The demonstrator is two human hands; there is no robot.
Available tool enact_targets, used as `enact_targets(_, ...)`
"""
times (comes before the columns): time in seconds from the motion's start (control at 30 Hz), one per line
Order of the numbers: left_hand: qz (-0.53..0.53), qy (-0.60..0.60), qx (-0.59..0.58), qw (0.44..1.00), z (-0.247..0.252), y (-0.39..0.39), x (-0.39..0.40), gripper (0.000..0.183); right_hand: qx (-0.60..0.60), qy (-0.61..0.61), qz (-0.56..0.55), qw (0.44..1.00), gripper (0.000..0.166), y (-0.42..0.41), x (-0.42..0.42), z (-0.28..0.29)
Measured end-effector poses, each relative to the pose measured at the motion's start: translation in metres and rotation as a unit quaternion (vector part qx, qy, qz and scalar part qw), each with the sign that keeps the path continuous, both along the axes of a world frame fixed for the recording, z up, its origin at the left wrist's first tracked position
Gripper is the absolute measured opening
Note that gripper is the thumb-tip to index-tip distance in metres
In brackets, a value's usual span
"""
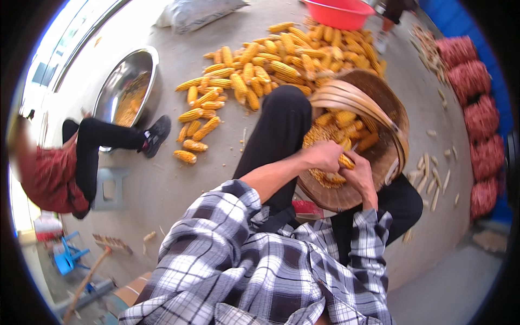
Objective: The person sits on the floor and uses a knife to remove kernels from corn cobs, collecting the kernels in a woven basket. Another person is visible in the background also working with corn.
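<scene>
Over a woven bamboo basket [396,105] between my knees, both my hands meet on one yellow corn cob [346,162]. My left hand [325,156], slightly blurred, is closed at the cob's left side. The fingers of my right hand [359,172] wrap its right end. A thin pale sliver, too small to identify, shows by my right thumb. Inside the basket lie loose corn kernels [321,136] and several more cobs [345,118]. A broad bent bamboo handle [349,95] arches over them. My fingers hide part of the held cob.
A large heap of corn cobs [284,53] spreads ahead, with a red basin [339,14] behind. Left, a seated person [53,174] is beside a steel basin [152,61] holding kernels. Stripped cobs [434,178] and red mesh sacks [469,79] lie right. A broom [111,243] lies lower left.
</scene>
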State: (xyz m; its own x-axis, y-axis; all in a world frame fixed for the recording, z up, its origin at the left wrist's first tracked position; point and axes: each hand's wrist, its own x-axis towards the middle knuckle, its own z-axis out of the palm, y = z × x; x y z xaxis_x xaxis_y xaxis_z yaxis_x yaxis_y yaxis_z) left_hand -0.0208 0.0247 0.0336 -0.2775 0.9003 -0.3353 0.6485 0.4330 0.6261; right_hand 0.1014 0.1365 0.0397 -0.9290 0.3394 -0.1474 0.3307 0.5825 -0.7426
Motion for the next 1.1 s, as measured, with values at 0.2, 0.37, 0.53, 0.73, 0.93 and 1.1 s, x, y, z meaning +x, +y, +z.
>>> enact_targets(0.2, -0.046, -0.181, -0.072, 0.98, 0.016, -0.01, -0.008, 0.03, -0.268, -0.019, -0.031, 0.963, 0.029, -0.008, 0.018, 0.035)
enact_targets(0.37, 0.057, -0.429, -0.071, 0.899, 0.007, -0.009, -0.003, 0.019, -0.194, 0.013, -0.044, 0.98, 0.026, -0.001, 0.016, 0.029)
enact_targets(0.53, 0.143, -0.385, -0.022, 0.912, 0.021, -0.002, -0.004, 0.019, -0.097, 0.165, -0.054, 0.98, 0.022, 0.003, 0.005, 0.027)
enact_targets(0.73, 0.17, -0.495, 0.008, 0.852, 0.034, -0.017, 0.003, 0.018, -0.249, 0.168, -0.092, 0.949, 0.024, 0.007, 0.014, 0.027)
enact_targets(0.93, 0.187, -0.572, -0.051, 0.797, 0.025, -0.029, 0.008, 0.011, -0.135, 0.109, 0.011, 0.985, 0.022, -0.004, 0.017, 0.021)
enact_targets(1.1, 0.201, -0.556, -0.072, 0.803, 0.023, -0.032, 0.011, 0.014, -0.21, 0.075, -0.052, 0.974, 0.019, -0.012, 0.018, 0.0)
